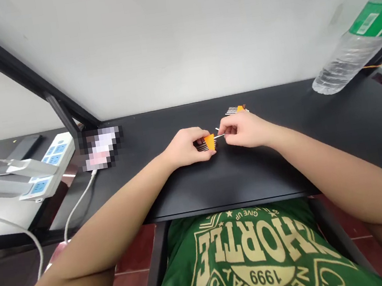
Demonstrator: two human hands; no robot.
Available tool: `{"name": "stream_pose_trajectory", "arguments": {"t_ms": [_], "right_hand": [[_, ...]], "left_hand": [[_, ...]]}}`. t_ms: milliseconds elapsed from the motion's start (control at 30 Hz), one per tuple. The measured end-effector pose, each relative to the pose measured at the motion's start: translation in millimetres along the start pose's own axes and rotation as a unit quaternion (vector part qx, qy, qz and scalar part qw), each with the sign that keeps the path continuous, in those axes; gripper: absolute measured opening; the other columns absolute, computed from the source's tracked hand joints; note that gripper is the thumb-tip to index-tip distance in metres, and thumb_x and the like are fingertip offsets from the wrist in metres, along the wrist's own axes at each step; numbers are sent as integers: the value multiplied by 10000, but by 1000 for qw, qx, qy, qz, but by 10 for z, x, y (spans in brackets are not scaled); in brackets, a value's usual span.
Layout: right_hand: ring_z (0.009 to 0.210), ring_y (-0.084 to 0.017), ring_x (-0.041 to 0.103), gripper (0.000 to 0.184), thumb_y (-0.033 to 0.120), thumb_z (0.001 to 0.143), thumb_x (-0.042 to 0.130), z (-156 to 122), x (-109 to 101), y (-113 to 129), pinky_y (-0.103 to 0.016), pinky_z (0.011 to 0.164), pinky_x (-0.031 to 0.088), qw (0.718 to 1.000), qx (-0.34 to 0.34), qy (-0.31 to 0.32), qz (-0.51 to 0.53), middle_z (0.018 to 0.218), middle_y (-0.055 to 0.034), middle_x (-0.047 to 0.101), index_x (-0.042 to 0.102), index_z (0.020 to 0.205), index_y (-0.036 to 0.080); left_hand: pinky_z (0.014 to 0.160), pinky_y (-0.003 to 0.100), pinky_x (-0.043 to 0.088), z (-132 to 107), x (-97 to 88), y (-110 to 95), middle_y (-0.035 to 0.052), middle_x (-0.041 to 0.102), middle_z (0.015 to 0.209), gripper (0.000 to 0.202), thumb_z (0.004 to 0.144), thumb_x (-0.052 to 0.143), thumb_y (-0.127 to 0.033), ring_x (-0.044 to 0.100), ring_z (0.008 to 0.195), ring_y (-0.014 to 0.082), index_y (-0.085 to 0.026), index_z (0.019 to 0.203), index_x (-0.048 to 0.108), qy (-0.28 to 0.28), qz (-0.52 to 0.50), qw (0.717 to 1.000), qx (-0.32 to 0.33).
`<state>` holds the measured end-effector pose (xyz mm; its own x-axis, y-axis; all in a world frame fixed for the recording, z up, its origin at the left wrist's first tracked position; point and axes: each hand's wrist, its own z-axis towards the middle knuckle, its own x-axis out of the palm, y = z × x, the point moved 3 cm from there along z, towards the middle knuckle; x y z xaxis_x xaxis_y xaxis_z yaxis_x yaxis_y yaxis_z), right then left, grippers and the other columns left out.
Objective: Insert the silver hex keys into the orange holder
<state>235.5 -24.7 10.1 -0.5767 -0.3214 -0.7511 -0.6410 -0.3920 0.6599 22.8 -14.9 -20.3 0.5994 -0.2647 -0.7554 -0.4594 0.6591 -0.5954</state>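
My left hand (186, 147) rests on the black table (287, 156) with its fingers pinched on a small orange part (209, 142) that has a row of thin metal pins. My right hand (243, 130) is closed just to the right of it, pinching a thin white pin (219, 135) whose tip touches the orange part. Behind my right hand lies a second orange part with pins (236, 109) on the table.
A clear plastic water bottle with a green label (357, 46) lies tilted at the far right. A white power strip with blue sockets (48, 168) and cables sits at the left. A blurred small object (101, 148) with a white cable lies left of my hands.
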Motion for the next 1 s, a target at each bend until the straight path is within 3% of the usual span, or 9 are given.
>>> {"name": "stream_pose_trajectory", "arguments": {"t_ms": [333, 567, 733, 900, 1000], "right_hand": [[646, -180, 620, 100, 163, 675, 633, -14, -100, -38, -303, 606, 424, 991, 114, -3, -67, 735, -8, 688, 575, 737, 215], [540, -201, 614, 57, 206, 743, 661, -15, -106, -153, -336, 550, 438, 979, 203, 10, -34, 632, -25, 665, 612, 766, 224], [675, -209, 614, 102, 277, 777, 699, 21, -56, -127, -332, 598, 410, 979, 149, -7, -139, 792, -60, 700, 623, 751, 214], [783, -231, 595, 301, 510, 890, 644, 20, -45, -154, -335, 630, 374, 969, 102, -32, -222, 1001, -98, 696, 657, 942, 214], [841, -239, 590, 221, 409, 891, 650, 29, 36, -171, -339, 664, 385, 971, 68, 12, -230, 1095, -117, 670, 655, 971, 202]], "left_hand": [[702, 284, 481, 18, -38, 33, 21, 696, 836, 294, 754, 771, -433, 616, 734, 160, -200, 931, 748, 17, 37, 999, 0], [712, 270, 518, 4, -93, 121, 18, 700, 842, 352, 753, 779, -483, 619, 733, 144, -194, 952, 758, -23, 13, 998, -57], [701, 255, 528, 10, -42, 80, 14, 697, 829, 344, 762, 780, -487, 615, 724, 132, -190, 935, 760, -26, -28, 998, -50], [696, 254, 525, 8, -16, 109, 8, 690, 830, 349, 765, 783, -493, 617, 723, 130, -196, 945, 756, -22, -28, 998, -54], [691, 261, 510, 8, -25, 107, 9, 693, 843, 356, 771, 780, -501, 620, 731, 136, -198, 956, 752, -16, -12, 999, -49]]}}
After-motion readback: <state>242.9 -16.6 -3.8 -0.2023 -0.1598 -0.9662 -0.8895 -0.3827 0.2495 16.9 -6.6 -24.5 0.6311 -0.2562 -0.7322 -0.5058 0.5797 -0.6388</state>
